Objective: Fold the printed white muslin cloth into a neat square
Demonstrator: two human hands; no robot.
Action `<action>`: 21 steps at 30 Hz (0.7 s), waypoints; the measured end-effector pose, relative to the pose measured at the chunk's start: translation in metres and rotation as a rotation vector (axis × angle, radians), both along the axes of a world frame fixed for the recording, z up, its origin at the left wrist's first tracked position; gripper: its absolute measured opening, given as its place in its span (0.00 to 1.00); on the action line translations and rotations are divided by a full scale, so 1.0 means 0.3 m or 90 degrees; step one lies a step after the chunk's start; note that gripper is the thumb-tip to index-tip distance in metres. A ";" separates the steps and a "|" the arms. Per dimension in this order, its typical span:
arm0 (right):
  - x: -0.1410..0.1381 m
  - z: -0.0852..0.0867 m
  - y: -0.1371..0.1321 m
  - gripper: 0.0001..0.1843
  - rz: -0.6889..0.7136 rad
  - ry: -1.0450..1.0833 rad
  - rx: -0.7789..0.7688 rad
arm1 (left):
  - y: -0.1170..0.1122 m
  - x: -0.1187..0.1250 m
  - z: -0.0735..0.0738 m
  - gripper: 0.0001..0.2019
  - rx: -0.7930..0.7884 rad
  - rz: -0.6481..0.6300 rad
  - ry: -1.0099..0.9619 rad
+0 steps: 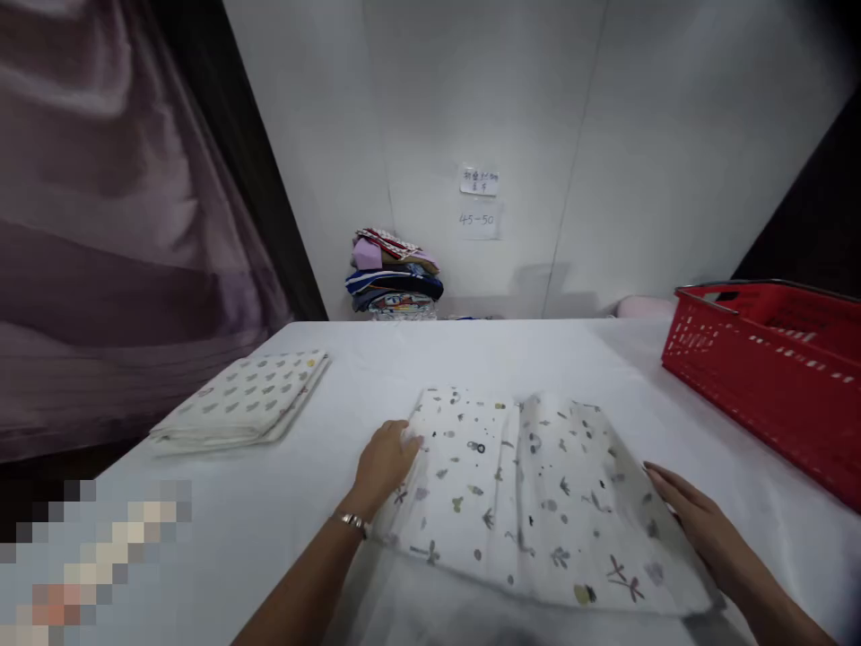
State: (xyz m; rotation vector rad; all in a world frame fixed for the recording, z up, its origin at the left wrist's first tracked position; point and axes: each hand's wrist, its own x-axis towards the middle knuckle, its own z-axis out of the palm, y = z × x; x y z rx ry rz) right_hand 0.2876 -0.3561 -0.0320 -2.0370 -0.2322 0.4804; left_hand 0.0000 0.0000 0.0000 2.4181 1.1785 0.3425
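A white printed cloth (471,502) lies spread at the lower centre of the frame, on the white worktop (383,372), its near edge running across below and a raised crease down its middle. The left hand (387,462), with a metal band (351,522) at its wrist, is at the cloth's left edge, thumb over the print; whether its fingers are clamped on the fabric I cannot tell. The right hand (696,511) lies along the right edge, its fingers stretched out and close together; whether they grip, I cannot tell either. White surface shows beyond the cloth's far edge up to the worktop's back edge at mid-frame, and between the cloth and the folded cloth (248,395) at left, which lies near the slanting left edge. On the right, a narrower strip separates the right hand from the red basket (760,368), which runs off the frame. Behind the back edge, a fabric pile (394,278) stands by the wall (437,99). Two papers hang there at upper centre: the upper note (480,181) bears handwritten characters too small to read surely; the lower note (481,220) reads "45-50".
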 end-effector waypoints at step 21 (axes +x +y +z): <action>0.318 0.068 0.451 0.23 0.265 -0.317 -0.262 | 0.316 0.170 0.036 0.19 0.020 0.106 0.155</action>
